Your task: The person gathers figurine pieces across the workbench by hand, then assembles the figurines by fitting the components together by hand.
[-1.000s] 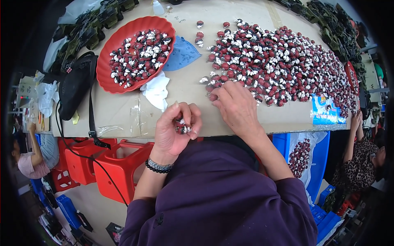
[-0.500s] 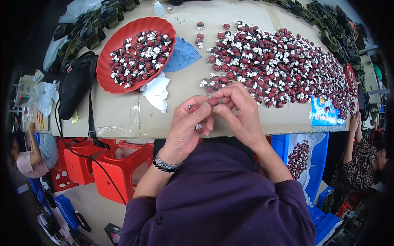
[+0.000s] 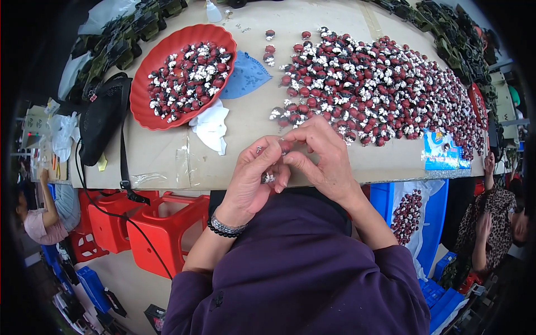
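Observation:
Close to the table's front edge, my left hand [image 3: 249,176] and my right hand [image 3: 324,159] meet at the fingertips. Both pinch one small dark-red trinket [image 3: 285,147], partly hidden by the fingers. Curled in my left hand are other such pieces; a white-and-red trinket [image 3: 268,178] shows below the fingers. Just beyond my right hand spreads a big heap of red, white and black trinkets [image 3: 363,84]. To the left a red scalloped dish [image 3: 138,103] holds more of them, its near edge by a crumpled white tissue [image 3: 211,129].
A blue cloth [image 3: 248,75] lies beside the dish, and a black bag [image 3: 103,120] with a strap is at its left. Dark green toy vehicles [image 3: 120,47] line the far left. Red stools [image 3: 159,234] and a blue crate [image 3: 432,223] stand below the table. Co-workers sit at both sides.
My hands stay together, with the right fingers shifted slightly left and the pinched trinket more covered. A co-worker at the right has moved their arms.

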`<state>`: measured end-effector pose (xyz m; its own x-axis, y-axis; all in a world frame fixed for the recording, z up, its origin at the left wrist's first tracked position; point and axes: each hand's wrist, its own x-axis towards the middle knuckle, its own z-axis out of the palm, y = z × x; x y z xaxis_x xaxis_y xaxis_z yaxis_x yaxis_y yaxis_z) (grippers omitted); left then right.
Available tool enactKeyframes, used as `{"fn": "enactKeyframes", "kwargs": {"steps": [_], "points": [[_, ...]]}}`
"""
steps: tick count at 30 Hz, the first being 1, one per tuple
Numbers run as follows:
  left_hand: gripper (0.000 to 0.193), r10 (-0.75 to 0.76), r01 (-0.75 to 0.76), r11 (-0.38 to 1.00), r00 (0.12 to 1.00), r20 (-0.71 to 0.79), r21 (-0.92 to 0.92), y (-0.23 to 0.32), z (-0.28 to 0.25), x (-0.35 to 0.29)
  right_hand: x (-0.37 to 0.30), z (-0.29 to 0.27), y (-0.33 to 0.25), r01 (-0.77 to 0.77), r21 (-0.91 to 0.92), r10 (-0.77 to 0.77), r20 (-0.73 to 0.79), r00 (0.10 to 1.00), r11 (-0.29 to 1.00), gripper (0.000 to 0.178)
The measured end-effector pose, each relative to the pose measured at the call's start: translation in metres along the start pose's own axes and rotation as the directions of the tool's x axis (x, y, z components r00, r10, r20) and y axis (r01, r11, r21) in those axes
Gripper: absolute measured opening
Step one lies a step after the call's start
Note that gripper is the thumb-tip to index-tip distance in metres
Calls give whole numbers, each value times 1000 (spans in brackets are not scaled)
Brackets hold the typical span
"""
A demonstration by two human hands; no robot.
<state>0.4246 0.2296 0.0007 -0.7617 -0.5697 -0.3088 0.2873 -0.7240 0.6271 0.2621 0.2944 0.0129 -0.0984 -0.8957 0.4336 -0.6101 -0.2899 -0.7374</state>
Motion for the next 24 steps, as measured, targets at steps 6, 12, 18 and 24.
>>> {"fn": "enactKeyframes", "kwargs": {"steps": [6,12,18,24], "points": [[29,42,2,975,980,193,-223,1,-21,-9,21,-13,12,-82,-189,63,-105,993,979,26],[35,104,51,916,927,359,-398,3,-32,-13,38,6,8,48,-479,-20,62,998,877,34],[33,187,5,891,907,378,-455,-3,-45,-9,43,22,22,87,-598,-21,117,993,797,25],[29,114,-98,990,979,169,-100,4,-37,-5,48,17,29,61,-380,-92,-64,994,923,15]]}}
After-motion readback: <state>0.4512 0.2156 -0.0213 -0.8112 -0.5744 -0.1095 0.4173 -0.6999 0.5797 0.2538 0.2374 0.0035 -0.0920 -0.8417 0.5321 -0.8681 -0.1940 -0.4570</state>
